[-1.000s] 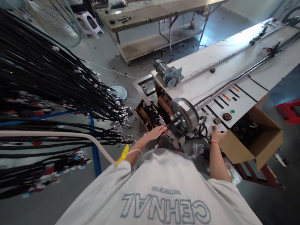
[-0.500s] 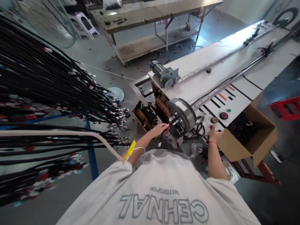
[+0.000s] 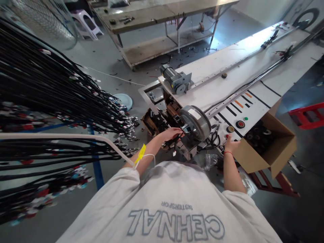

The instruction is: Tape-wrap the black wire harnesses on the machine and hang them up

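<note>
My left hand [image 3: 174, 133] is closed around a dark wire harness [image 3: 175, 145], close to the left face of a round taping machine head [image 3: 196, 122]. A white connector on the harness hangs below my fingers. At the near edge of the white bench [image 3: 222, 91], my right hand [image 3: 231, 145] is spread with the thumb upward. Its thumb tip is at a small red button [image 3: 227, 136], whether pressing or only touching I cannot tell. Black-handled scissors [image 3: 215, 137] lie between the machine head and my right hand.
Beside my right arm stands an open cardboard box [image 3: 280, 148] holding dark tape rolls. Bundles of black cables [image 3: 63, 91] hang at the left. A grey motor [image 3: 174, 79] sits on the bench's left end. A red stool [image 3: 307, 116] is at far right.
My left hand has turned slightly; the dark and red cable end that reached from it toward the machine head no longer shows there. My right hand stays by the button. The view has shifted a little.
</note>
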A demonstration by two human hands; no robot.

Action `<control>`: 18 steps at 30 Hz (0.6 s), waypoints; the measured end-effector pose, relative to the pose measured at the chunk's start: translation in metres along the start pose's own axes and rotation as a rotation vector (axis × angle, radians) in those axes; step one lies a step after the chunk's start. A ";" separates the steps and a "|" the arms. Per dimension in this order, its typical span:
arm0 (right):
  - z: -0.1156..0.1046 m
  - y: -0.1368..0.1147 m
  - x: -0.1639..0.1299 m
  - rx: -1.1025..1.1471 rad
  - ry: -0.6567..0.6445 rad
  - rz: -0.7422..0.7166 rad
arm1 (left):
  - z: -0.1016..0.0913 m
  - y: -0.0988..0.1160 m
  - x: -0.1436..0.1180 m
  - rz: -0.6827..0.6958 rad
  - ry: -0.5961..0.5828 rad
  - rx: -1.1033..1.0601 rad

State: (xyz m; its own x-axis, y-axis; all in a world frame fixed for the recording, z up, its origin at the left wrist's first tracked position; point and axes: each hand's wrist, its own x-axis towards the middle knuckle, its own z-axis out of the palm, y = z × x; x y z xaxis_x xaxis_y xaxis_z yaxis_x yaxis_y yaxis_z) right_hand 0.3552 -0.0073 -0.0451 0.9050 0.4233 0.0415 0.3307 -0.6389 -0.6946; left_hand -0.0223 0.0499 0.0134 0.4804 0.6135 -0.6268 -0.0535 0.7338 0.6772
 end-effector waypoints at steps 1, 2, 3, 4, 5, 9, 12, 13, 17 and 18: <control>0.000 0.000 0.000 -0.004 -0.002 0.001 | 0.001 0.001 0.000 0.027 0.005 0.066; 0.000 0.000 -0.001 -0.007 -0.003 0.003 | 0.001 0.002 0.000 0.052 0.007 0.130; -0.001 0.000 -0.001 -0.009 -0.005 0.003 | 0.001 0.003 -0.001 0.074 0.010 0.186; -0.001 -0.001 -0.001 -0.009 -0.004 0.003 | 0.000 0.002 -0.001 0.099 0.016 0.228; -0.001 -0.001 -0.001 -0.008 -0.004 0.002 | -0.001 0.001 -0.003 0.130 0.023 0.255; -0.003 -0.002 -0.002 -0.004 -0.002 -0.002 | -0.010 -0.019 -0.015 0.265 -0.038 0.495; -0.005 -0.005 -0.002 0.003 -0.021 -0.003 | -0.021 -0.042 -0.032 0.316 -0.008 0.787; -0.006 -0.005 -0.003 0.004 -0.028 -0.002 | -0.025 -0.050 -0.039 0.335 0.048 0.829; -0.006 -0.007 -0.002 0.001 -0.032 -0.003 | -0.025 -0.070 -0.065 0.434 0.213 0.786; -0.006 -0.006 -0.002 0.000 -0.031 -0.002 | -0.022 -0.073 -0.070 0.450 0.224 0.756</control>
State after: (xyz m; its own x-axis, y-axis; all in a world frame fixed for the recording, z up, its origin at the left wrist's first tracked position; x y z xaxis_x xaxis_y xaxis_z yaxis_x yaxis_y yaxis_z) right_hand 0.3526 -0.0079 -0.0366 0.8954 0.4447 0.0207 0.3329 -0.6380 -0.6944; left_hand -0.0713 -0.0396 -0.0009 0.3669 0.8964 -0.2486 0.4319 0.0726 0.8990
